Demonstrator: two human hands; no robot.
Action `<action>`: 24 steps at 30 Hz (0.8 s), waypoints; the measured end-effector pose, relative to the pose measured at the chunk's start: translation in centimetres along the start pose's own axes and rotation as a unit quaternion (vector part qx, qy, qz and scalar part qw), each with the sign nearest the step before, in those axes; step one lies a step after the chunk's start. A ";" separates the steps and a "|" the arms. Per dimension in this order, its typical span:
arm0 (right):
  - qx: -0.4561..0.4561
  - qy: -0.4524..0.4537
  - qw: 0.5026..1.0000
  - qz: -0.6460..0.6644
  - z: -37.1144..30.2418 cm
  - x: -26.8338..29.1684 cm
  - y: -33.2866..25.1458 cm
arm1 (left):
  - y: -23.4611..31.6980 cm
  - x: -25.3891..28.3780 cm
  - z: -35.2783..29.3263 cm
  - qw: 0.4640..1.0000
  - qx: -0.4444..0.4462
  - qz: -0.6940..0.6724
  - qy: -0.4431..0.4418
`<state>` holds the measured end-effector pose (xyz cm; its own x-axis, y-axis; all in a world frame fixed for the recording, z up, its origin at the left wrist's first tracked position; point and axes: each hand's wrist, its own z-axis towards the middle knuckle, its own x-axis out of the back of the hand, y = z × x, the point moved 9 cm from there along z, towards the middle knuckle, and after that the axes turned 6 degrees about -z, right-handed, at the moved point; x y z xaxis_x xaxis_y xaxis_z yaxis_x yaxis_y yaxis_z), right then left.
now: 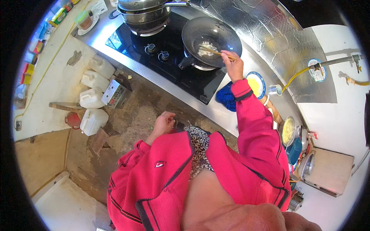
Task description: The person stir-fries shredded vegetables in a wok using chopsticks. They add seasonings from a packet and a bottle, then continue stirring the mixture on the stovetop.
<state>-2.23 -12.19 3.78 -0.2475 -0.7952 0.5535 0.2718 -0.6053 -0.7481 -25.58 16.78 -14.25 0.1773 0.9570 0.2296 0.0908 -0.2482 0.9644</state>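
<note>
- The right hand [233,63] grips thin wooden chopsticks [212,51] near their upper end, the fingers closed around them; it is held over the near right rim of the wok.
- The chopsticks slant down to the left, their tips among small, pale chopped food pieces [205,49].
- These pieces lie in a loose cluster low in the bowl of a round, dark-grey metal wok [228,34].
- The wok sits on the right burner of a black glass cooktop [192,82], its short black handle [187,62] pointing toward the cooktop's front edge.
- The left hand [165,122] hangs before the body, off the counter's front edge and well apart from the wok; its fingers are loosely bent, and I cannot tell whether they hold anything.
- On the left burner stands a dark, shiny metal pot [146,19] under a silver lid [139,4].
- Just beside the cooktop's right end lies a bunched dark-blue cloth [226,98], next to a round white plate with a blue patterned rim [263,87] and yellow contents.
</note>
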 end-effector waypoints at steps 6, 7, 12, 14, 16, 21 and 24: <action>-0.023 0.078 0.994 -0.072 3.0 3.8 0.3 | 0.7 1.9 0.4 0.999 0.004 0.006 0.032; -0.017 0.083 0.991 -0.105 3.6 4.4 -0.4 | 0.4 1.9 0.4 0.999 0.013 0.002 0.034; 0.039 0.092 0.973 -0.210 6.6 4.5 -0.7 | 2.6 1.0 1.1 0.999 -0.015 0.022 0.037; 0.027 0.081 0.976 -0.202 7.1 3.6 0.0 | 3.2 0.4 1.3 0.999 -0.012 0.023 0.031; 0.034 0.080 0.981 -0.174 7.2 3.0 0.8 | 2.7 -0.4 1.3 1.000 0.004 0.016 0.022; 0.058 0.029 0.989 -0.131 5.6 4.1 -0.7 | 1.7 -0.7 0.7 0.998 -0.005 0.003 0.062; 0.009 -0.022 0.997 -0.069 4.3 5.0 -1.8 | 1.5 -0.8 0.3 0.997 -0.009 0.014 0.079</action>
<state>0.07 -15.23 9.52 -0.2417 -0.7055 0.6662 0.2541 -0.7086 -0.6582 -25.33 15.58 -13.04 0.0232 0.9620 0.2720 0.0711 -0.2730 0.9594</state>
